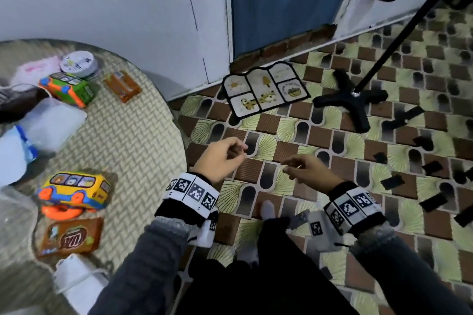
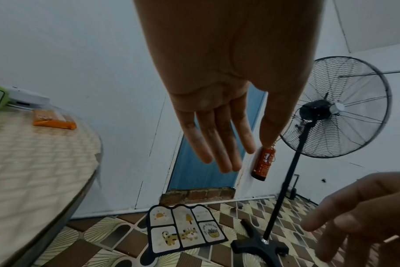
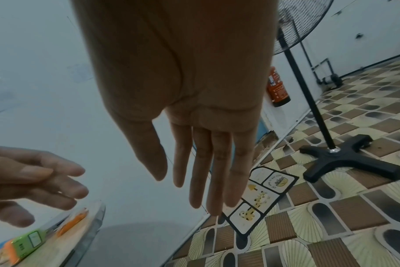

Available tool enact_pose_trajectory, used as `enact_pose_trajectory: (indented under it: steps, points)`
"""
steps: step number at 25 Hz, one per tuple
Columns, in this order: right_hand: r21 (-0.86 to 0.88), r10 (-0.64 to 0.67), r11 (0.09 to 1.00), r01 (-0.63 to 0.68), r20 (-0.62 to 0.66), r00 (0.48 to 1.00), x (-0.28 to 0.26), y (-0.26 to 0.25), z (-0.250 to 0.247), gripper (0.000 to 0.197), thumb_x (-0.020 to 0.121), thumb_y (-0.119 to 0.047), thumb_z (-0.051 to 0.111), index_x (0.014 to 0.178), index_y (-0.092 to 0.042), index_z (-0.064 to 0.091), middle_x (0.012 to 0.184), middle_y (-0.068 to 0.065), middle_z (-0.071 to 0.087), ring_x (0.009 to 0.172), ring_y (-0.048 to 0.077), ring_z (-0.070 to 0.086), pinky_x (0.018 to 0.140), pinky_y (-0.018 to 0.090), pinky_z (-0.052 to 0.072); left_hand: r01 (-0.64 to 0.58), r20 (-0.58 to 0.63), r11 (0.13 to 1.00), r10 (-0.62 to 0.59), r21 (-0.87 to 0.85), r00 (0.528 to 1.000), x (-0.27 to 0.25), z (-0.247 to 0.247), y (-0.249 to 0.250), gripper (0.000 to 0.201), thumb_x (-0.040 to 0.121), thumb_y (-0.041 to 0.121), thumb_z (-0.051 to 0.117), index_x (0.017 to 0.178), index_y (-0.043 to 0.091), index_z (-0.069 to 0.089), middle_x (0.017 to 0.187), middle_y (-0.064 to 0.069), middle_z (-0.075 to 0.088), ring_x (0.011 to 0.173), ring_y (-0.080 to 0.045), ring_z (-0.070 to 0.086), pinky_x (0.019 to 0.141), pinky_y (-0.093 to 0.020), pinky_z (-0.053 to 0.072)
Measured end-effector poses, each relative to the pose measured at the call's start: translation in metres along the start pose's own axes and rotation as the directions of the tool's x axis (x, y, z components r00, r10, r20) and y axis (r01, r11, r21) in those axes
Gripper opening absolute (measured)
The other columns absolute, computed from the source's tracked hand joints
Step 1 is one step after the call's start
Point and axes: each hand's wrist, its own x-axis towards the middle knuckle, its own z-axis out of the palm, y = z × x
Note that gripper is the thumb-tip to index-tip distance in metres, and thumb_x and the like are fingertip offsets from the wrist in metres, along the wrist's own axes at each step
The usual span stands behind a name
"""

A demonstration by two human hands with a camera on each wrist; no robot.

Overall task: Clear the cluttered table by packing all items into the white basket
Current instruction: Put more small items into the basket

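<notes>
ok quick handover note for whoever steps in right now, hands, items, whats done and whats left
Left hand: holds nothing, fingers relaxed, over the floor beside the table.
Right hand: also holds nothing, over the floor.
On the table: green toy bus, yellow toy bus, two brown snack packs, round white tin, pink pack, white packs.
The white basket is not in view.
Done: nothing visibly packed.
Left: find the basket, then pack every item.

Yellow bus toy [image 1: 74, 193], green bus toy [image 1: 69, 88], cream herringbone table [image 1: 133, 135].
</notes>
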Motion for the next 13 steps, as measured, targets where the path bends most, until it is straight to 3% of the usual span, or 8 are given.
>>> enact_pose_trajectory:
  steps: [4,6,8,11,13]
  points:
    - [-0.049,-0.010,0.999,0.014,0.070,0.997,0.081,-0.020,-0.034,0.012,0.093,-0.011,0.057,0.102,-0.011,0.065,0.084,0.013,0.066,0.069,0.014,0.059,0.062,0.019,0.046,0.054,-0.069,0.998,-0.056,-0.034,0.996,0.058,-0.018,-0.005,0.017,0.089,0.011,0.062,0.105,0.010,0.065,0.099,-0.002,0.069,0.090,-0.014,0.063,0.086,-0.025,0.050]
    - [-0.091,-0.072,0.992,0.084,0.134,0.988,0.124,-0.038,-0.053,0.015,0.093,-0.009,0.057,0.105,-0.006,0.065,0.078,0.004,0.061,0.066,0.008,0.055,0.060,0.013,0.044,0.091,-0.131,0.994,-0.099,-0.059,0.987,0.084,-0.032,-0.005,0.018,0.088,0.010,0.062,0.106,0.010,0.065,0.099,-0.004,0.069,0.092,-0.016,0.064,0.085,-0.025,0.050]
    - [-0.116,-0.132,0.981,0.157,0.200,0.971,0.162,-0.059,-0.069,0.016,0.093,-0.008,0.058,0.107,-0.004,0.065,0.080,-0.001,0.061,0.072,0.004,0.055,0.066,0.011,0.044,0.120,-0.200,0.990,-0.134,-0.077,0.971,0.104,-0.048,-0.004,0.016,0.088,0.010,0.063,0.104,0.010,0.065,0.099,-0.003,0.068,0.091,-0.014,0.063,0.081,-0.015,0.048]
    - [-0.168,-0.207,0.947,0.272,0.326,0.923,0.223,-0.100,-0.082,0.014,0.091,-0.014,0.060,0.103,-0.020,0.064,0.088,0.001,0.064,0.077,0.012,0.058,0.074,0.030,0.047,0.165,-0.347,0.979,-0.196,-0.116,0.917,0.123,-0.075,-0.002,0.014,0.088,0.011,0.063,0.102,0.010,0.065,0.098,-0.002,0.068,0.090,-0.009,0.062,0.078,-0.011,0.046]
    - [-0.200,-0.234,0.922,0.332,0.397,0.888,0.255,-0.133,-0.080,0.015,0.091,-0.016,0.060,0.104,-0.022,0.064,0.085,0.000,0.060,0.080,0.014,0.057,0.073,0.028,0.045,0.202,-0.449,0.966,-0.256,-0.164,0.856,0.126,-0.093,-0.006,0.013,0.088,0.013,0.064,0.101,0.012,0.064,0.098,0.001,0.068,0.090,-0.008,0.062,0.082,-0.017,0.047]
